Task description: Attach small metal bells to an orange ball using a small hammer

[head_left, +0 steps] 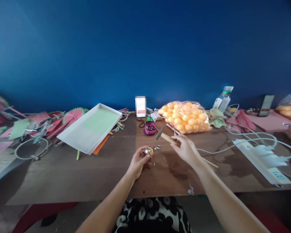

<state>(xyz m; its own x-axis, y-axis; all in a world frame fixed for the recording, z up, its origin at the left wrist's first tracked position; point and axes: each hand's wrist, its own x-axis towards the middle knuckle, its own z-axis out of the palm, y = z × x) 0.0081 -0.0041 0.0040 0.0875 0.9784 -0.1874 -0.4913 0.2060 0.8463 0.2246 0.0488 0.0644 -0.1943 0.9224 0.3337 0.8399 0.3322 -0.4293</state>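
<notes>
My left hand [139, 161] is closed around a small orange ball [151, 150] with a shiny silver piece [147, 151] against it, held just over the tabletop. Whether the silver piece is fixed to the ball, I cannot tell. My right hand [185, 148] grips the wooden handle of a hammer [169, 138], its metal head raised up and to the right of my left hand. Several shiny metal bits [157, 147] lie on the table close to my left fingers. Behind them stands a small purple container [150, 128] with dark small pieces inside.
A clear bag of orange balls [184, 116] lies behind my right hand. White power strip [259, 161] and cables [215, 149] are at right, near a bottle [223, 100]. Leftward, a white tray [83, 132] leans tilted beside pink paper fans [74, 116]. A phone [140, 106] stands against the wall.
</notes>
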